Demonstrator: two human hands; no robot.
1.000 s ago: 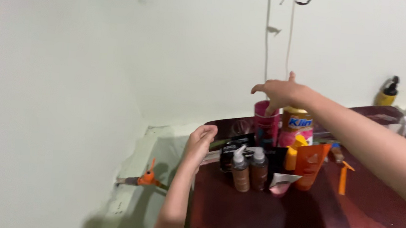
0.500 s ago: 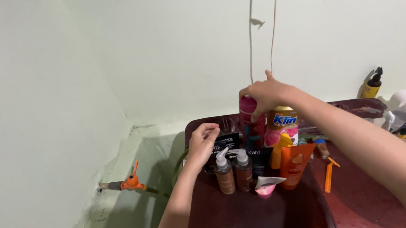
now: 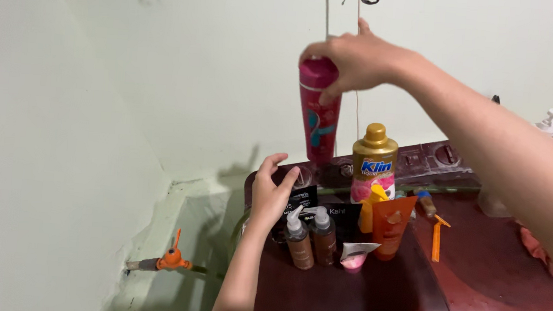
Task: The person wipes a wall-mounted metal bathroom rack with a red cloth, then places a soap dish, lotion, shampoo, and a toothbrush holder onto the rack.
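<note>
Right hand (image 3: 356, 60): gripping pink bottle (image 3: 318, 113) by its cap, held in the air above the dark red bench (image 3: 370, 301); left hand (image 3: 270, 191): open, fingers resting on black packets (image 3: 299, 200); 2 brown pump bottles (image 3: 309, 237) just beside, near side.

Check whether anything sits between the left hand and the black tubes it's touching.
Nothing visible does. The left hand rests on the black tubes, while the right hand holds the pink bottle above the cluster.
</note>
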